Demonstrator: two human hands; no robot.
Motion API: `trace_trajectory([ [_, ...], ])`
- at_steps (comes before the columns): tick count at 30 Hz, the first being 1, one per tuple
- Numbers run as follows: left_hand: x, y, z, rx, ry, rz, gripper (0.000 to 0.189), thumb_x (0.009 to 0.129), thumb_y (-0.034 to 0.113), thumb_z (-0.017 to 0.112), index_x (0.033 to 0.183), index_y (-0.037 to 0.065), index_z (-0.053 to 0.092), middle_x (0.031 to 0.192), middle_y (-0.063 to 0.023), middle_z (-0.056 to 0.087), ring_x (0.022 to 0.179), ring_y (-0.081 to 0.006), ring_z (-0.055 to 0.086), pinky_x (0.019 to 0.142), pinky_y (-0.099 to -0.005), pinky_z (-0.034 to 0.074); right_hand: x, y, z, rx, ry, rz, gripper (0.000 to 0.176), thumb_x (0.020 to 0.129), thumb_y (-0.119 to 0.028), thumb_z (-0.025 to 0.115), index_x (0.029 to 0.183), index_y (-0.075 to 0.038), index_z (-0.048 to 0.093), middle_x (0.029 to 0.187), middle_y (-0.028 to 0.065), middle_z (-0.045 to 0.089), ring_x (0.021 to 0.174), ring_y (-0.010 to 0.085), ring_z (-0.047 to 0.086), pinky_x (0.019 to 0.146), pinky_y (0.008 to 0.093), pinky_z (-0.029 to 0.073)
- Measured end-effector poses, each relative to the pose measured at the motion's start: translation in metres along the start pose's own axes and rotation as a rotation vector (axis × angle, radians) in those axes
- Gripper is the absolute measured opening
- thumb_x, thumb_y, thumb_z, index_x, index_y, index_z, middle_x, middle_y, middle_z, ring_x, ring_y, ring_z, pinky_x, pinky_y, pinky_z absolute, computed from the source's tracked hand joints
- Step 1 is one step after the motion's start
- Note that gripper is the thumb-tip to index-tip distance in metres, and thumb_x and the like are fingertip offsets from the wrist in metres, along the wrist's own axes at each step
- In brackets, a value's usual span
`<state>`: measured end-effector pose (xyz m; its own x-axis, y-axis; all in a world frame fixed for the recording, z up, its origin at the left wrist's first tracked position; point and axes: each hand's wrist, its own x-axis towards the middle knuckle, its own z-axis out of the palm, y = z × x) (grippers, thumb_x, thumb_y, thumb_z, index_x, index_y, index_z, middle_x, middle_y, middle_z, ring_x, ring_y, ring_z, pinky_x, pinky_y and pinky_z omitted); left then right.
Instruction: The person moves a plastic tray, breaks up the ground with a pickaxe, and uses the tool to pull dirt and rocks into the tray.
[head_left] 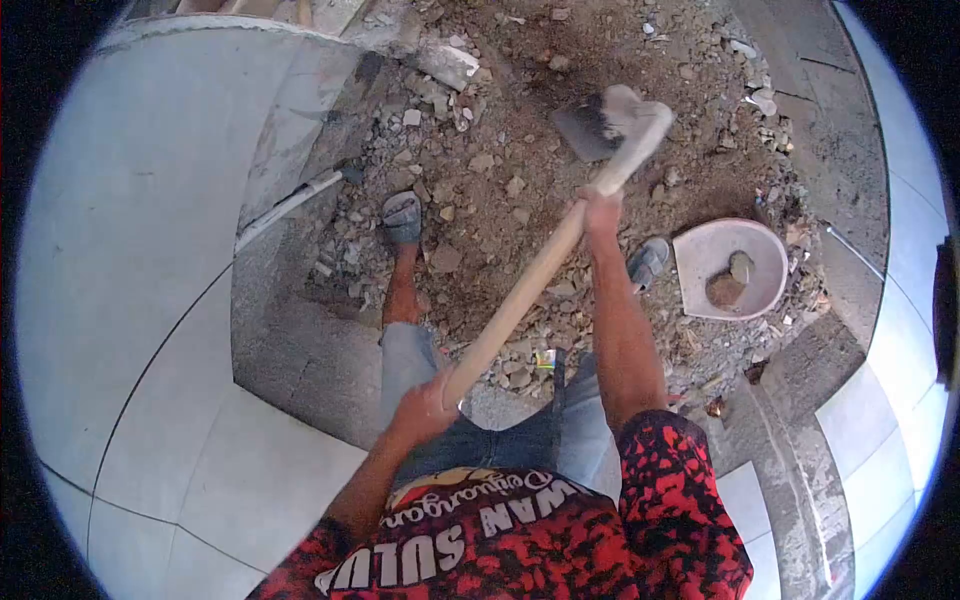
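A hoe with a long pale wooden handle (520, 297) slants across the view from lower left to upper right. My left hand (425, 408) is wrapped round its butt end, close to my waist. Farther up, near the head, my right hand (602, 215) grips the same handle. The hoe's dark metal blade (585, 132) overlaps the soil (500, 110) beyond my feet, and its head is slightly blurred. Brown soil mixed with stones and broken rubble lies all round the blade.
A pinkish scoop-shaped basin (689, 270) with a little soil in it sits right of my right foot (650, 262). My left foot (402, 217) stands on rubble. A pale pole (290, 210) lies at left. Large floor tiles (160, 200) border the dug area.
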<state>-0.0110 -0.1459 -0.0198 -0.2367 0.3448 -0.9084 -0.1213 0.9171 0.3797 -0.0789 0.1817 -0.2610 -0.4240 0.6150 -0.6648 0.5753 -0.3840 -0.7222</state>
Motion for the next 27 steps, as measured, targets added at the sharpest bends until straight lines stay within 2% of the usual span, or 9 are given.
trace_trajectory([
  [5, -0.046, -0.033, 0.010, -0.066, -0.081, -0.263, 0.059, 0.067, 0.021, 0.057, 0.121, 0.011, 0.035, 0.091, -0.0247, 0.055, 0.082, -0.0402, 0.055, 0.071, -0.0473, 0.044, -0.067, 0.077, 0.057, -0.285, -0.028, -0.192, 0.012, 0.073, -0.009, 0.052, 0.078, 0.001, 0.047, 0.065, 0.0087, 0.051, 0.049, 0.0192, 0.052, 0.043, 0.0311, 0.045],
  [8, -0.072, -0.029, 0.005, -0.175, -0.139, -0.183, 0.065, 0.066, 0.026, 0.062, 0.122, 0.012, 0.033, 0.090, -0.0247, 0.056, 0.084, -0.0410, 0.054, 0.071, -0.0470, 0.044, -0.064, 0.146, 0.025, -0.230, -0.115, 0.388, 0.010, 0.079, -0.010, 0.048, 0.084, -0.001, 0.049, 0.066, 0.0075, 0.050, 0.052, 0.0171, 0.050, 0.043, 0.0334, 0.043],
  [11, -0.096, -0.017, -0.016, -0.044, -0.172, -0.212, 0.063, 0.070, 0.033, 0.061, 0.123, 0.013, 0.033, 0.089, -0.0236, 0.057, 0.082, -0.0401, 0.055, 0.071, -0.0465, 0.045, -0.111, 0.093, 0.020, 0.033, -0.193, 0.418, 0.026, 0.079, -0.011, 0.046, 0.102, 0.003, 0.045, 0.073, 0.0134, 0.053, 0.062, 0.0269, 0.055, 0.058, 0.0390, 0.046],
  [15, -0.118, -0.010, -0.036, 0.055, -0.239, -0.187, 0.059, 0.075, 0.038, 0.056, 0.124, 0.014, 0.033, 0.090, -0.0220, 0.058, 0.082, -0.0385, 0.057, 0.071, -0.0457, 0.045, -0.165, 0.211, -0.018, 0.112, 0.021, 0.380, 0.019, 0.077, -0.008, 0.051, 0.093, 0.000, 0.044, 0.079, 0.0120, 0.051, 0.069, 0.0231, 0.054, 0.056, 0.0369, 0.046],
  [17, -0.128, -0.011, -0.034, 0.116, -0.378, -0.343, 0.055, 0.079, 0.041, 0.051, 0.123, 0.015, 0.033, 0.092, -0.0202, 0.058, 0.083, -0.0369, 0.057, 0.072, -0.0449, 0.046, -0.196, 0.134, -0.015, 0.148, 0.057, 0.638, 0.029, 0.078, -0.011, 0.052, 0.102, 0.002, 0.045, 0.090, 0.0141, 0.053, 0.078, 0.0232, 0.054, 0.063, 0.0354, 0.046],
  [20, -0.139, -0.010, -0.036, 0.159, -0.284, -0.209, 0.054, 0.079, 0.040, 0.050, 0.123, 0.015, 0.033, 0.092, -0.0188, 0.059, 0.082, -0.0359, 0.058, 0.072, -0.0446, 0.046, -0.192, 0.166, -0.054, 0.127, -0.003, 0.375, 0.017, 0.076, -0.006, 0.050, 0.090, -0.003, 0.041, 0.068, 0.0093, 0.049, 0.057, 0.0221, 0.052, 0.048, 0.0350, 0.046],
  [22, -0.120, 0.015, -0.039, 0.236, -0.271, -0.190, 0.053, 0.079, 0.039, 0.051, 0.123, 0.015, 0.033, 0.092, -0.0183, 0.059, 0.082, -0.0355, 0.058, 0.072, -0.0445, 0.046, -0.153, 0.166, -0.079, 0.162, 0.033, 0.501, 0.046, 0.075, -0.007, 0.054, 0.114, -0.004, 0.030, 0.082, 0.0126, 0.051, 0.067, 0.0243, 0.053, 0.059, 0.0356, 0.047],
  [24, -0.088, 0.049, -0.033, 0.268, -0.222, -0.079, 0.053, 0.077, 0.034, 0.052, 0.123, 0.017, 0.032, 0.092, -0.0178, 0.059, 0.081, -0.0352, 0.058, 0.071, -0.0446, 0.046, -0.125, 0.067, -0.079, 0.394, 0.094, 0.404, 0.061, 0.072, -0.005, 0.056, 0.123, -0.004, 0.022, 0.084, 0.0138, 0.050, 0.066, 0.0252, 0.054, 0.061, 0.0364, 0.048],
  [27, -0.041, 0.155, -0.008, 0.148, -0.152, 0.095, 0.054, 0.072, 0.021, 0.053, 0.120, 0.015, 0.029, 0.080, -0.0204, 0.057, 0.073, -0.0407, 0.056, 0.063, -0.0484, 0.046, -0.077, 0.012, -0.113, 0.390, 0.004, 0.276, 0.024, 0.075, -0.005, 0.050, 0.094, -0.005, 0.036, 0.067, 0.0110, 0.049, 0.053, 0.0250, 0.051, 0.046, 0.0371, 0.047],
])
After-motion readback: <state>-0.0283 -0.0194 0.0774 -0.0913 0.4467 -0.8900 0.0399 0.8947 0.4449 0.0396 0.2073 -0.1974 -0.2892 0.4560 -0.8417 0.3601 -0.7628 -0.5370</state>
